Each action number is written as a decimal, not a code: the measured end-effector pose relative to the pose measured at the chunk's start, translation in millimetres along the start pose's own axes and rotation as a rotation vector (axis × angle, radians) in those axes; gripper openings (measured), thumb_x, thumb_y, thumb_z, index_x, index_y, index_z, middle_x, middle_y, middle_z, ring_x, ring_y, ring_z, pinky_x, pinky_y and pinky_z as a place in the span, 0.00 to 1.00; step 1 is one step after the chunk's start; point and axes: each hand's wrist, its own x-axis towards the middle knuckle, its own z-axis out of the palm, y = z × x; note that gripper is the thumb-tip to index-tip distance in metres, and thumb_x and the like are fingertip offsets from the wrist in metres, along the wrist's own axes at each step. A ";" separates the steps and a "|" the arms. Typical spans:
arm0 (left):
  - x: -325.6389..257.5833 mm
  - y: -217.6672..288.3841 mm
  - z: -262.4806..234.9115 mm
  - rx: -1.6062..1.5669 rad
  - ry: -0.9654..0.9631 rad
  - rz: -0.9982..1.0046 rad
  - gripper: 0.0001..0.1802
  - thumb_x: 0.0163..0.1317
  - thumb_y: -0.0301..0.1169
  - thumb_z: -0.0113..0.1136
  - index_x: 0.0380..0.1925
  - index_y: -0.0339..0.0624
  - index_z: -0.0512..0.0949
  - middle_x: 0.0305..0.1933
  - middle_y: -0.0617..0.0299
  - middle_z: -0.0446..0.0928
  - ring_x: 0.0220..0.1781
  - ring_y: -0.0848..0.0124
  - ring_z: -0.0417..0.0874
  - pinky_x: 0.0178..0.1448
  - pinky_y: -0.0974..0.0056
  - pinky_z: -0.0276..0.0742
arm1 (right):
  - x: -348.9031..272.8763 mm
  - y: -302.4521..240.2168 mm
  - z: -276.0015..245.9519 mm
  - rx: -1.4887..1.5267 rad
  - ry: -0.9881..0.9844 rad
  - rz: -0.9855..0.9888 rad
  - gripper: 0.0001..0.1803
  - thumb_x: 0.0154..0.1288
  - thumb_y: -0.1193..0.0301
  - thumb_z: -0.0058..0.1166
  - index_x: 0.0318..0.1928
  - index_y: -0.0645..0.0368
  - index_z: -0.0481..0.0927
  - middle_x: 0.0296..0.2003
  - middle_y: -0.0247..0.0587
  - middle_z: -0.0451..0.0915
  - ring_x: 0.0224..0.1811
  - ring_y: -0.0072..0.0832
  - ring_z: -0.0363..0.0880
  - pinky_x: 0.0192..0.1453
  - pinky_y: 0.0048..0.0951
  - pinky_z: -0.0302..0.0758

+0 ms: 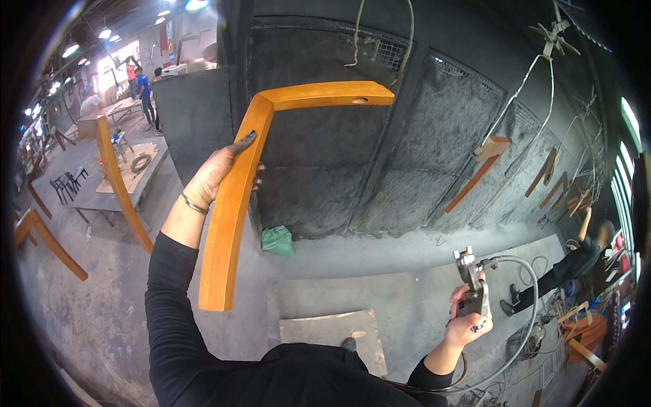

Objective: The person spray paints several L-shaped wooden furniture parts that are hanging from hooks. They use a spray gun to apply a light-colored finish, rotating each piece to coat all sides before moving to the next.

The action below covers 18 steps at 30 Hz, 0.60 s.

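Observation:
An L-shaped, orange-brown wooden furniture part (227, 237) is held up in front of me. My left hand (220, 169) is closed round its long leg, below the bend, with a dark-stained thumb along the front. The shorter arm reaches right and has an oval slot near its end. Lower and to the right, my right hand (468, 325) grips a metal spray gun (475, 288). A grey hose (529, 281) runs from the gun and loops down behind my forearm. The gun is apart from the wood, and no spray shows.
Sooty dark panels (312, 197) stand ahead. Wooden parts (475, 180) hang from wire hooks at right; a similar bent part (115, 176) stands at left. A green bag (277, 241) lies by the wall. Another person (569, 264) is at far right, others at back left.

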 end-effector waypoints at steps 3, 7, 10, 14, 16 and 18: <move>0.4 -1.1 -2.9 -0.017 -0.017 -0.001 0.27 0.67 0.54 0.61 0.48 0.40 0.73 0.31 0.55 0.80 0.25 0.62 0.83 0.31 0.61 0.84 | -4.2 -4.9 12.1 -0.032 -0.083 -0.060 0.51 0.66 0.32 0.48 0.56 0.78 0.78 0.21 0.39 0.78 0.15 0.14 0.64 0.20 0.17 0.58; 3.9 -3.2 -1.4 -0.025 -0.041 -0.018 0.27 0.67 0.53 0.61 0.49 0.40 0.73 0.32 0.54 0.80 0.26 0.62 0.83 0.32 0.60 0.85 | -8.0 -14.1 28.9 0.033 -0.306 -0.015 0.50 0.64 0.32 0.50 0.54 0.76 0.81 0.20 0.39 0.80 0.19 0.19 0.73 0.24 0.21 0.69; 4.2 -2.5 -0.3 -0.022 -0.037 -0.028 0.27 0.68 0.53 0.61 0.49 0.40 0.73 0.32 0.54 0.80 0.26 0.62 0.83 0.32 0.59 0.85 | -9.1 -18.4 35.8 0.121 -0.410 -0.039 0.50 0.63 0.32 0.52 0.53 0.76 0.81 0.20 0.40 0.80 0.21 0.23 0.79 0.26 0.23 0.72; 1.7 -0.3 -0.9 -0.046 -0.034 -0.019 0.27 0.68 0.52 0.61 0.50 0.38 0.72 0.32 0.54 0.80 0.26 0.62 0.83 0.33 0.59 0.86 | -1.1 -12.8 29.9 0.123 -0.284 0.070 0.52 0.62 0.30 0.50 0.55 0.76 0.80 0.21 0.40 0.80 0.19 0.19 0.73 0.21 0.20 0.66; 0.0 1.0 -2.7 -0.061 -0.036 -0.020 0.27 0.68 0.52 0.62 0.50 0.38 0.72 0.32 0.54 0.80 0.26 0.62 0.84 0.34 0.59 0.86 | 3.6 -6.2 24.4 0.106 -0.131 0.149 0.54 0.62 0.29 0.48 0.57 0.76 0.78 0.22 0.39 0.79 0.17 0.16 0.68 0.17 0.18 0.58; -2.1 2.8 -6.0 -0.044 -0.046 -0.004 0.27 0.68 0.50 0.62 0.50 0.37 0.72 0.33 0.54 0.81 0.27 0.62 0.85 0.35 0.59 0.86 | 9.5 -2.6 12.5 0.057 -0.056 0.164 0.53 0.65 0.30 0.47 0.58 0.77 0.76 0.24 0.40 0.79 0.19 0.16 0.69 0.17 0.16 0.58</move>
